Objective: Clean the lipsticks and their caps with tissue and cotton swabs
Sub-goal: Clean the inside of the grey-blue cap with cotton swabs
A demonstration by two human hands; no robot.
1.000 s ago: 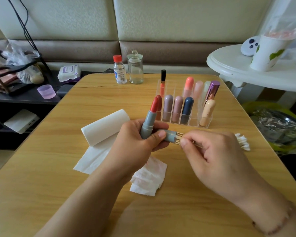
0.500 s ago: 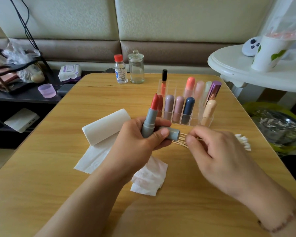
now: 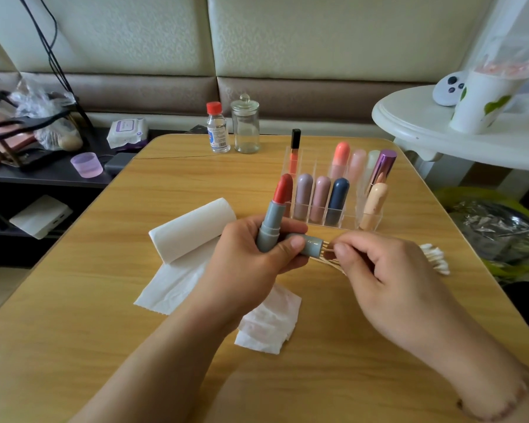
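Since a second ago the right hand [image 3: 388, 279] has drawn back a little from the mouth of the small grey plastic cap [image 3: 310, 245] and now reaches into the loose bundle of wooden-stemmed cotton swabs [image 3: 431, 257] lying on the wooden surface [image 3: 74, 315], its thumb and forefinger closing on the stems just beside the cap; whether it already pinches one swab cannot be told. The left hand [image 3: 251, 264] has hardly shifted: it grips the grey-cased lipstick with its red bullet wound up [image 3: 272, 218] upright, and the same hand pins the cap sideways under the thumb, mouth towards the right hand. Both sit just in front of the clear acrylic organiser [image 3: 333, 218] that holds the other capped lipsticks. Left of the organiser lies a white tissue roll [image 3: 190, 230] with its sheet unrolled, and a folded, pink-stained tissue [image 3: 269, 325] lies under the left wrist. The step in hand seems to be swabbing the cap's inside. Next, one swab must be singled out, its cotton tip brought to the cap's mouth and turned inside, keeping the bare bullet clear of the fingers.
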